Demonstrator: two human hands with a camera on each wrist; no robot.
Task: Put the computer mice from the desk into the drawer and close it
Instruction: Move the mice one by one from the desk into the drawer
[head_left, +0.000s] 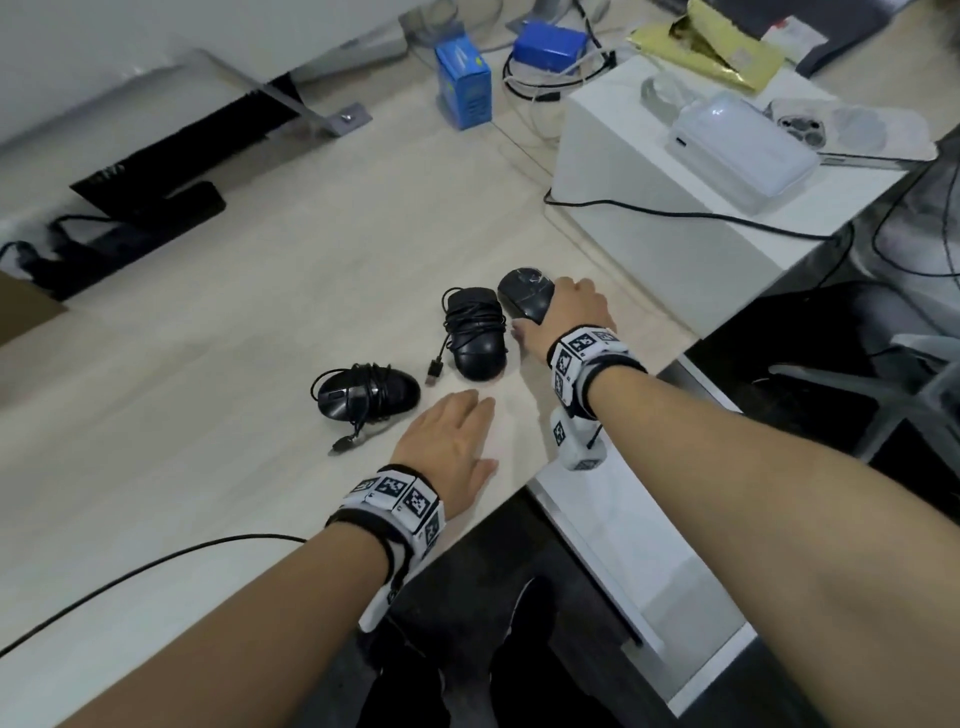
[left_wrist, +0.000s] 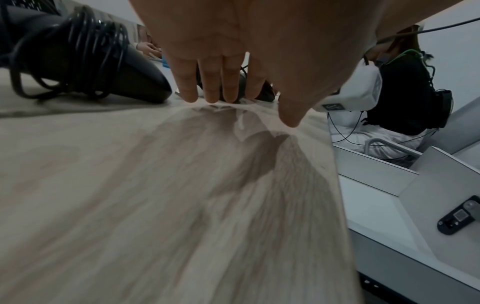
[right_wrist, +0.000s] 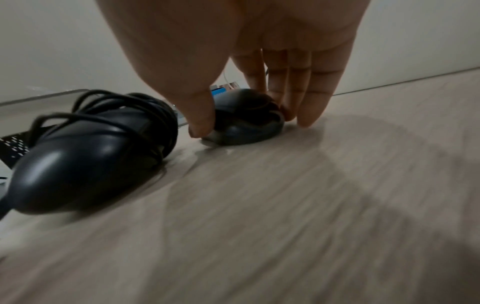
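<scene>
My right hand (head_left: 571, 312) has thumb on one side and fingers (right_wrist: 298, 86) on the other of the far mouse (head_left: 524, 296), right of centre in the head view; the tips curl down round its sides, pinching it against the desk (head_left: 260, 312), and the mouse sits flat, not yet lifted. My left hand (head_left: 452, 441) lies lower centre, palm down, fingers (left_wrist: 207, 82) straight and close together, tips on the wood, holding nothing. Just beyond those fingertips stands the middle mouse (head_left: 475, 332), its cord wound round the body and the plug (head_left: 434, 371) lying loose beside it. Further left is the third mouse (head_left: 363, 397), also cord-wrapped, with a plug trailing toward the lower left. The open drawer (head_left: 623, 545) shows white at the lower right, below the desk edge; what I see of its floor has no mouse in it. Judgement: first pick of three is in hand. Next move calls for a firm squeeze and straight lift, then a carry down and right over the desk edge into the drawer. The far mouse lies just beside the middle one, so lift without dragging its cord. Closing comes last.
</scene>
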